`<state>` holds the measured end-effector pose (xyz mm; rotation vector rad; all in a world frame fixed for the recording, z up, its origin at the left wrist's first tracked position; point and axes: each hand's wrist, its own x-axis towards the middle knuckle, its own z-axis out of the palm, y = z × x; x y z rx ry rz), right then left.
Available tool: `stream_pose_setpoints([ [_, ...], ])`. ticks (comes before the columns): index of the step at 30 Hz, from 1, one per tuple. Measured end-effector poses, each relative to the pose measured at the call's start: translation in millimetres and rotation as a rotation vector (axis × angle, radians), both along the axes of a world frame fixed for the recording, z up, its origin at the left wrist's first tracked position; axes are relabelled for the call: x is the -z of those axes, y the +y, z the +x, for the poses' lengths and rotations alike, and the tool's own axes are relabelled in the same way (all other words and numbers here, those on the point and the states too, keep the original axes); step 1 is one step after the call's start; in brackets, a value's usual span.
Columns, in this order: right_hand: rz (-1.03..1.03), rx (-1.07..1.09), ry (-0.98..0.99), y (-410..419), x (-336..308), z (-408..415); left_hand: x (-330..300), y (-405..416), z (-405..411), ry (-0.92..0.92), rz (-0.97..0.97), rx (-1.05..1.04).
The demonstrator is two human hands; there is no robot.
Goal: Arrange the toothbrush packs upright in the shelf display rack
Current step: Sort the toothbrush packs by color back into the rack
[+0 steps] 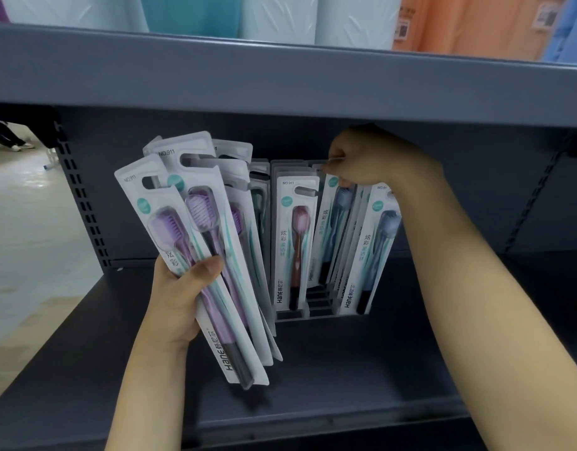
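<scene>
The left hand (176,294) grips a fanned bundle of toothbrush packs (202,242), light, stiff but slippery cards, while the right hand (362,161) pinches the top edge of one pack (331,219) standing in the rack (319,307), probably the best hold.

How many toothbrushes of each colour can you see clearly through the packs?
Counting only brushes whose colour shows clearly:
Purple toothbrushes, fanned in the left hand: 3
Reddish-brown toothbrush, standing in the rack: 1
Blue toothbrushes, by the right hand: 2
Total: 6
More packs behind are too hidden to count.
</scene>
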<state>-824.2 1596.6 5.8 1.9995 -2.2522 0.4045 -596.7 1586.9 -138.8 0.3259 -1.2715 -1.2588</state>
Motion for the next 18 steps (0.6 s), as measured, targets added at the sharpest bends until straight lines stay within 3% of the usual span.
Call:
stream_pose_setpoints([
  [5, 0.066, 0.035, 0.01, 0.2, 2.5, -1.9, 0.6, -0.9, 1.9, 0.008, 0.001, 0.006],
  [18, -0.04, 0.067, 0.029, -7.8, 7.1, 0.8, 2.3, 0.0, 5.8, 0.012, 0.014, 0.008],
])
